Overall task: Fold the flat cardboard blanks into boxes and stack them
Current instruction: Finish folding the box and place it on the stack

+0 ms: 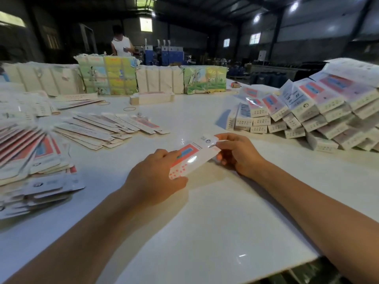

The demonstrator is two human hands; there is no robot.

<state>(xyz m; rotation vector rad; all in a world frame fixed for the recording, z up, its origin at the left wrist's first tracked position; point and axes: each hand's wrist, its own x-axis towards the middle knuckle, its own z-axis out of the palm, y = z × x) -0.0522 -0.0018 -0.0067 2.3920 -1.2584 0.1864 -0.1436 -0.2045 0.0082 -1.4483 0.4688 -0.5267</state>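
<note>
At the far left of the white surface (205, 232) lies a loose heap of flat blanks (30, 160), red and white faces up, some overlapping and hanging toward the near edge. Just right of it a second spread of flat blanks (106, 128) fans out, pale sides showing, and beyond them two rubber bands (129, 109) lie on the bare top. Along the far edge stand wrapped bundles (108, 75), some plain and some printed green and yellow, with a person in a white sleeveless top (121, 46) behind them. Near the middle, the left hand (155, 177) holds the near end of a box (193, 156), thumb curled under the end and fingers (164, 153) curved over its red and white top. The box is raised slightly above the surface, slanting away to the right. The right hand (238, 153) pinches the far end, thumb and forefinger closed on the small white flap there, the other fingers tucked below. Whether the flap is closed cannot be told. At the right, well apart from the hands, folded boxes (307, 119) lie piled in leaning rows that rise toward the right edge.
</note>
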